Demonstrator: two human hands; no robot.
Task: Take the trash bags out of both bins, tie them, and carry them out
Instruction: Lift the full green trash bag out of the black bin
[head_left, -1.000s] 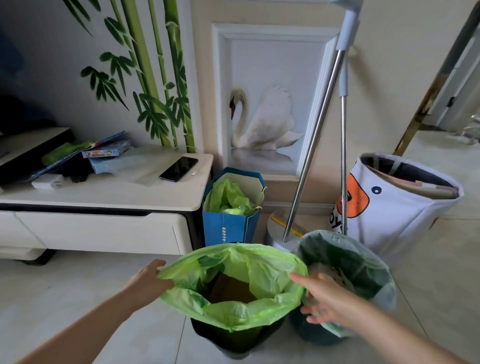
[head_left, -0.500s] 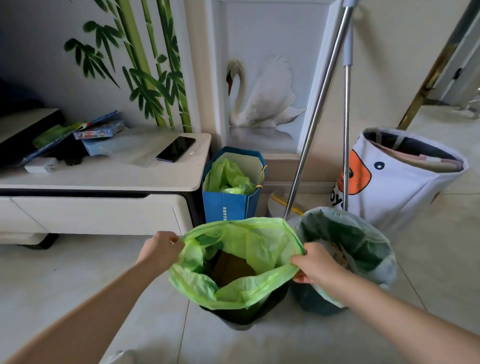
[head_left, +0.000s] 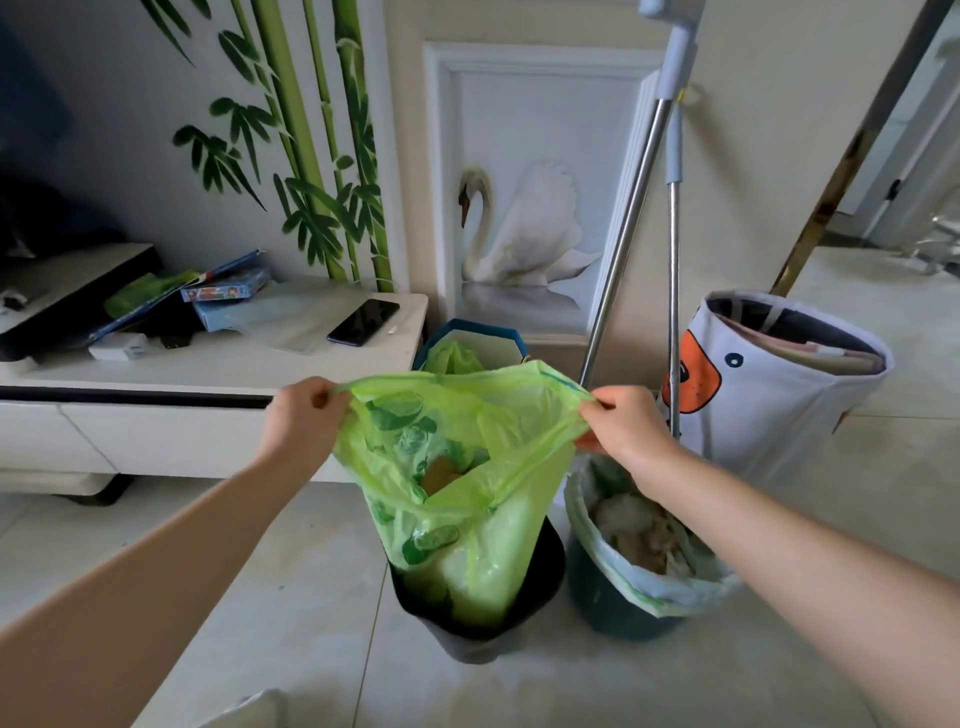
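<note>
A light green trash bag (head_left: 467, 467) hangs stretched between my hands, its lower part still inside the dark bin (head_left: 483, 618) on the floor. My left hand (head_left: 304, 415) grips the bag's left rim and my right hand (head_left: 626, 423) grips its right rim, both raised above the bin. Green and brown scraps show through the open mouth. To the right stands a second dark bin (head_left: 618, 608) lined with a pale, translucent bag (head_left: 680, 587) folded over its rim and holding trash.
A white cabinet (head_left: 208, 374) with a phone (head_left: 363, 321) and boxes stands at left. Behind the bins are a blue paper bag (head_left: 470, 338), two mop poles (head_left: 623, 244) against the wall, and a white fabric basket (head_left: 779, 395). A doorway opens at far right.
Both hands closed on the green bag's rim, peeled it off the bin and lifted it; the bag now hangs well above the bin's edge.
</note>
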